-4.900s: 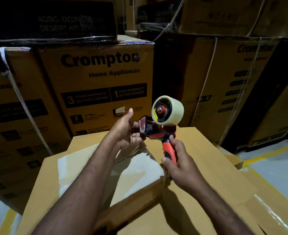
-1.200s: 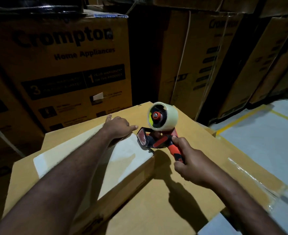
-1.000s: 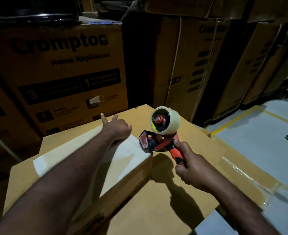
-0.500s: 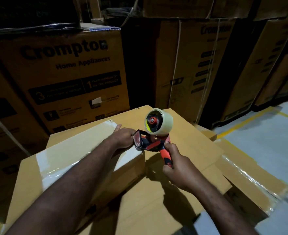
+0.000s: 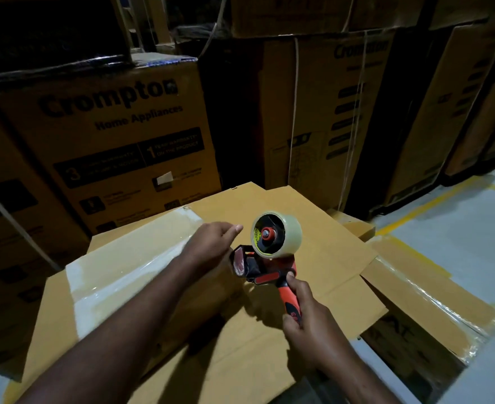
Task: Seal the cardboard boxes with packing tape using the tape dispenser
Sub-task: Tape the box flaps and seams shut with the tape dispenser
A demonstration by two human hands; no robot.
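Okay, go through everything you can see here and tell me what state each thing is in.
Tape dispenser: held by its handle, roll uppermost.
Tape roll: mounted on the dispenser.
Right hand: grips the dispenser handle.
Left hand: fingers extended, holding nothing visible.
Small box: closed, tape strip along its top.

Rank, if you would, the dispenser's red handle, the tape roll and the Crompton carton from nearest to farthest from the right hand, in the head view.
1. red handle: gripped inside the right hand.
2. tape roll: atop the dispenser, just beyond the hand.
3. Crompton carton: stacked at the back, to the left.
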